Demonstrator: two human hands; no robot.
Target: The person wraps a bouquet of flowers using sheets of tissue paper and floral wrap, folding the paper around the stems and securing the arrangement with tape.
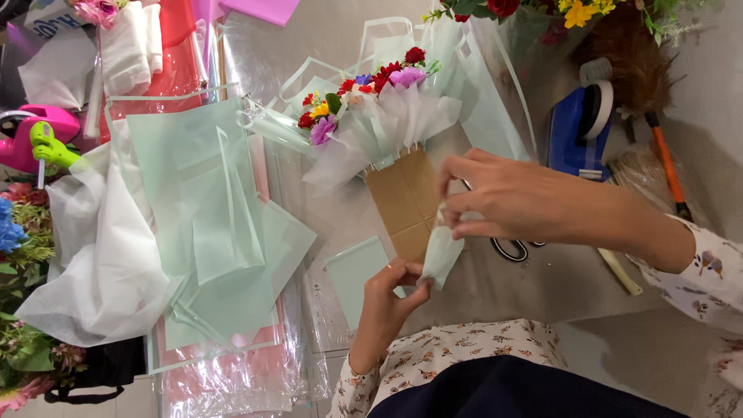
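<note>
My right hand (511, 200) pinches the top of a folded piece of pale green wrapping paper (441, 254), and my left hand (389, 298) grips its lower end from below. Just beyond my hands lies a small bouquet (364, 97) of red, purple and yellow flowers, wrapped in pale green and white paper, with a brown cardboard base (406, 197). Black-handled scissors (511, 249) lie on the table under my right wrist, partly hidden.
Sheets of pale green and clear wrapping paper (209, 224) are spread at left over pink sheets. White tissue (101, 255) lies beside them. A blue tape dispenser (580, 124) stands at right, an orange-handled tool (667, 166) next to it. Loose flowers (19, 224) line the left edge.
</note>
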